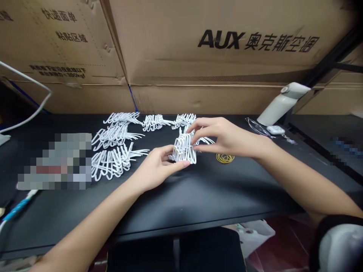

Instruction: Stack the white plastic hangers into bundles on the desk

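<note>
My left hand (159, 164) is closed round the near end of a bundle of white bent-wire hooks (185, 148), its thumb along the bottom edge. From the right, my right hand (215, 136) has its fingertips on the same bundle, the fingers curved over its upper side. A thin yellowish line shows across the wires; I cannot make out exactly what it is. Just right of the bundle lies a small pile of yellow rubber bands (225, 158). More white wires stick out behind my right fingers, partly hidden.
Several similar bundles stand left and behind: a near-left bundle (112, 162), a back-middle bundle (153, 122), a back-right bundle (184, 120). At right are a white bottle (279, 105) and an earbud case (275, 130). Cardboard boxes (227, 68) wall the back of the black table (181, 204).
</note>
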Demonstrator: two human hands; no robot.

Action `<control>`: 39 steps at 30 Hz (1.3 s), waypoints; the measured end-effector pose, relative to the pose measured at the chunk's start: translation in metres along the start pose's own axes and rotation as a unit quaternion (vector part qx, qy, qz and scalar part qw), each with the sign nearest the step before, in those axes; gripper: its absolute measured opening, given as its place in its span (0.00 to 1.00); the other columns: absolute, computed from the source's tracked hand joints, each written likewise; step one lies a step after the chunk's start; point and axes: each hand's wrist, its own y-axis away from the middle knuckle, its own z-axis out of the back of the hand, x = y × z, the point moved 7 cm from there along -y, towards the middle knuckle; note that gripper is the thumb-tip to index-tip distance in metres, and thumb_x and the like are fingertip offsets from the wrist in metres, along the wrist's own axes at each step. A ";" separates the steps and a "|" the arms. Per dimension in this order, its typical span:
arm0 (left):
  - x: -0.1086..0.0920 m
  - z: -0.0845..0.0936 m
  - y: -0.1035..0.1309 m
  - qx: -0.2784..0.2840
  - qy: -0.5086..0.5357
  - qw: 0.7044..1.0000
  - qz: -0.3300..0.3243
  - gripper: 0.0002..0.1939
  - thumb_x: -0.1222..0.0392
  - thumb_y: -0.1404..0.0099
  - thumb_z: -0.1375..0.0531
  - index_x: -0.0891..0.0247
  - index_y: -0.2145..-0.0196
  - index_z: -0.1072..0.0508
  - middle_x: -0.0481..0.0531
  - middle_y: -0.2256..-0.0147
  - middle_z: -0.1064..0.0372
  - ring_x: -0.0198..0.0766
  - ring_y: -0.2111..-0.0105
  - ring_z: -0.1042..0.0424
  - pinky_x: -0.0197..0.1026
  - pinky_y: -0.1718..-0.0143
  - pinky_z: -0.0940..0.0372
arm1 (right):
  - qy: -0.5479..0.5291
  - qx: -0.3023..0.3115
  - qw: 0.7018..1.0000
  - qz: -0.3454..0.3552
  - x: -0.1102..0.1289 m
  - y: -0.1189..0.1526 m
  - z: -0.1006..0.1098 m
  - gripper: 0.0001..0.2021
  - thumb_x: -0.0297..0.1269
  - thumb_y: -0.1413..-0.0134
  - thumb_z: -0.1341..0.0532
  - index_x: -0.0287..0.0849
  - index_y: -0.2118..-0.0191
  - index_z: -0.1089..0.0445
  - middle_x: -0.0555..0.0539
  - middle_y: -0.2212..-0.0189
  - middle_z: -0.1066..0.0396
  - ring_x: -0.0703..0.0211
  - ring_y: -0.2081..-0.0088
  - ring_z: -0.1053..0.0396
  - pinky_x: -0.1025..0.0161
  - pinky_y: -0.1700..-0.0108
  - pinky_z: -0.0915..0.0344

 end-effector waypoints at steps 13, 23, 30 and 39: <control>-0.022 0.011 0.015 -0.064 -0.103 0.990 -0.068 0.20 0.51 0.40 0.38 0.61 0.51 0.29 0.54 0.52 0.28 0.48 0.51 0.30 0.51 0.45 0.37 | -0.163 -0.086 0.969 -0.164 -0.012 0.003 0.017 0.07 0.35 0.49 0.35 0.38 0.66 0.30 0.45 0.64 0.26 0.61 0.69 0.28 0.66 0.68 0.31; -0.026 0.012 0.020 -0.093 -0.228 0.961 -0.127 0.19 0.53 0.38 0.40 0.59 0.49 0.30 0.55 0.54 0.29 0.47 0.54 0.30 0.47 0.50 0.34 | -0.235 -0.061 0.949 -0.199 -0.022 0.006 0.005 0.06 0.35 0.38 0.46 0.40 0.59 0.36 0.50 0.73 0.28 0.66 0.77 0.30 0.70 0.77 0.34; -0.027 0.006 0.025 -0.097 -0.337 0.916 -0.196 0.15 0.60 0.35 0.44 0.57 0.51 0.29 0.54 0.55 0.31 0.42 0.57 0.29 0.42 0.56 0.33 | -0.281 0.053 0.935 -0.210 -0.021 0.007 -0.016 0.06 0.35 0.37 0.49 0.42 0.57 0.38 0.53 0.76 0.30 0.66 0.78 0.29 0.71 0.79 0.35; -0.010 0.008 0.017 -0.067 0.015 0.997 -0.017 0.23 0.50 0.41 0.37 0.61 0.50 0.30 0.56 0.53 0.27 0.47 0.56 0.26 0.45 0.60 0.27 | -0.197 -0.104 0.964 -0.145 -0.012 0.004 0.012 0.09 0.40 0.41 0.42 0.41 0.60 0.35 0.52 0.76 0.31 0.66 0.76 0.32 0.69 0.74 0.35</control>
